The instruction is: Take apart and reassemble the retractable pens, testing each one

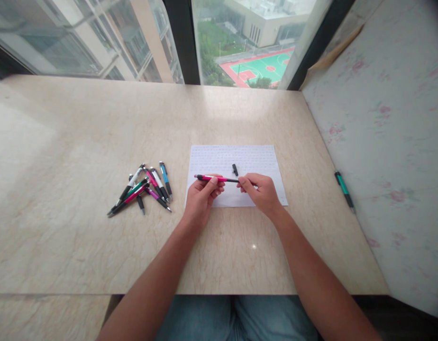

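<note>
A pink pen lies level between my two hands above a white sheet of paper. My left hand is closed round the pen's pink barrel. My right hand pinches its thin dark end, fingers pressed together. A small black pen part rests on the paper just beyond the pen. The paper carries faint lines of writing.
A pile of several pens in pink, green, blue and white lies to the left on the marble table. A single green pen lies by the right edge near a floral-papered wall. Windows run along the far edge.
</note>
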{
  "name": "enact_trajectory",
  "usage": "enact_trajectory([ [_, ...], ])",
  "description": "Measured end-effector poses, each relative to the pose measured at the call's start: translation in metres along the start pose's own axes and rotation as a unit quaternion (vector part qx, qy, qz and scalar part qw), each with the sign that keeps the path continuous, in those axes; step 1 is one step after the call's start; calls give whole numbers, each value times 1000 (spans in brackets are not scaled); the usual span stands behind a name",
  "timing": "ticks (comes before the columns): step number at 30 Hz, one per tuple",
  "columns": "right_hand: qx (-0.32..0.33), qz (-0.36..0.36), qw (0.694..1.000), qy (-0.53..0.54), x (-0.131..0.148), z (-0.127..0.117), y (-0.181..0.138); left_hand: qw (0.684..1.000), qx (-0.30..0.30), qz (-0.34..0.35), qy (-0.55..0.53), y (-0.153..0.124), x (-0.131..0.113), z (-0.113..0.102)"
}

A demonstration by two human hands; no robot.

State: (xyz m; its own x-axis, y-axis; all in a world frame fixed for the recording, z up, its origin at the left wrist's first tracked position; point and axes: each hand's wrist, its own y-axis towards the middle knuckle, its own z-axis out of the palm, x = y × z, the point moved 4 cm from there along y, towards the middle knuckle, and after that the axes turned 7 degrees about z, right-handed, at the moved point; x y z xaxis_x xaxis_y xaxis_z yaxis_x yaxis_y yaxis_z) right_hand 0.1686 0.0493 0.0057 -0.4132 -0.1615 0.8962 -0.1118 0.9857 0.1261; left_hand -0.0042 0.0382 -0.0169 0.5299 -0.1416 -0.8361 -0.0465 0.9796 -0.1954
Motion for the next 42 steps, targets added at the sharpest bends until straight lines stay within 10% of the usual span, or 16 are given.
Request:
enact_trajectory([
  [42, -5, 28, 999, 23, -3, 3, -1, 1000, -10, -1, -15, 2, 1, -2],
])
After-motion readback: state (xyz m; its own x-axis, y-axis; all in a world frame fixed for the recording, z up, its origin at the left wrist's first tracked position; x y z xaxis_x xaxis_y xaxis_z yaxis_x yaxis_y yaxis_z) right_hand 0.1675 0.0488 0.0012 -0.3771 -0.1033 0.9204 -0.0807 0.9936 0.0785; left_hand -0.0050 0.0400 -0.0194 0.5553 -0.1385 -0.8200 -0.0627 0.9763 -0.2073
